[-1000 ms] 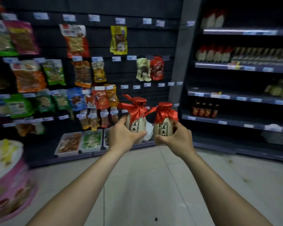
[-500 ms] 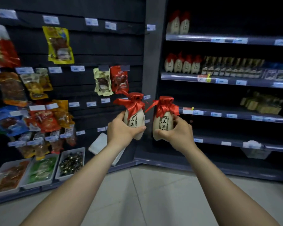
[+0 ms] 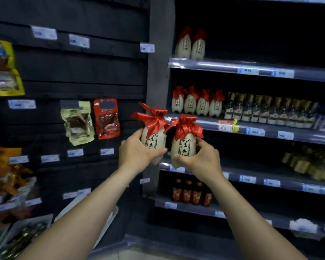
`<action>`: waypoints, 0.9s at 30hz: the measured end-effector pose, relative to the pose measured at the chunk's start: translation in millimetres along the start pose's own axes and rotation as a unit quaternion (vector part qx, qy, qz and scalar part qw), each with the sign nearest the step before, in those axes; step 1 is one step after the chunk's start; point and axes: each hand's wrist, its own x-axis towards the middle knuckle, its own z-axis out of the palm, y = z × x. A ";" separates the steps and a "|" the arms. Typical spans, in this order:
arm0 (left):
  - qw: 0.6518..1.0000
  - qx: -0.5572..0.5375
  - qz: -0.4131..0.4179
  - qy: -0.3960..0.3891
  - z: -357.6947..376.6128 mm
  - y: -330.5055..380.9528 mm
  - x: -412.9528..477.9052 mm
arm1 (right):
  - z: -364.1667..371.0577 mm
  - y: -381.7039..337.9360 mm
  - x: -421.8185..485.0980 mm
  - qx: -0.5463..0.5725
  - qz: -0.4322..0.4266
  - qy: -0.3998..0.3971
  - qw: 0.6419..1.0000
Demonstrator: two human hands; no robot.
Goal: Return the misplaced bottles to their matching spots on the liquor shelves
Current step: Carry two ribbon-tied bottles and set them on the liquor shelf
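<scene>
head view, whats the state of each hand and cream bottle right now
left hand, grips the left bottle
right hand, grips the right bottle
left bottle, held in the air, red cloth tied on
right bottle, held in the air, red cloth tied on
shelf row of four, standing upright

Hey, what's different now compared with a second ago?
The person turned from the snack rack toward the liquor shelves and stepped closer, bringing the left bottle and right bottle near the row of matching bottles. Unchanged: left hand and right hand each grip one red-ribboned bottle, side by side; nothing let go.
</scene>
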 end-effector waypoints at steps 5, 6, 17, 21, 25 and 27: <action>1.000 -0.004 0.014 0.002 56.8 28.0 83.5 | -28.8 14.2 100.0 0.005 -0.030 0.008 1.000; 1.000 -0.004 0.018 0.005 67.6 33.4 99.3 | -34.9 17.7 119.1 0.012 -0.035 0.010 0.999; 0.990 0.000 0.096 0.104 135.1 125.4 263.2 | -117.6 -1.7 316.1 -0.029 -0.173 0.058 0.983; 0.986 0.025 0.109 0.120 137.2 157.5 317.4 | -136.2 -31.7 374.1 -0.036 -0.200 0.068 0.977; 0.982 0.044 0.119 0.141 136.2 177.9 373.5 | -139.6 -58.4 427.0 -0.022 -0.203 0.096 0.974; 0.981 0.045 0.123 0.143 136.2 183.6 398.8 | -136.2 -66.7 447.5 -0.013 -0.204 0.105 0.973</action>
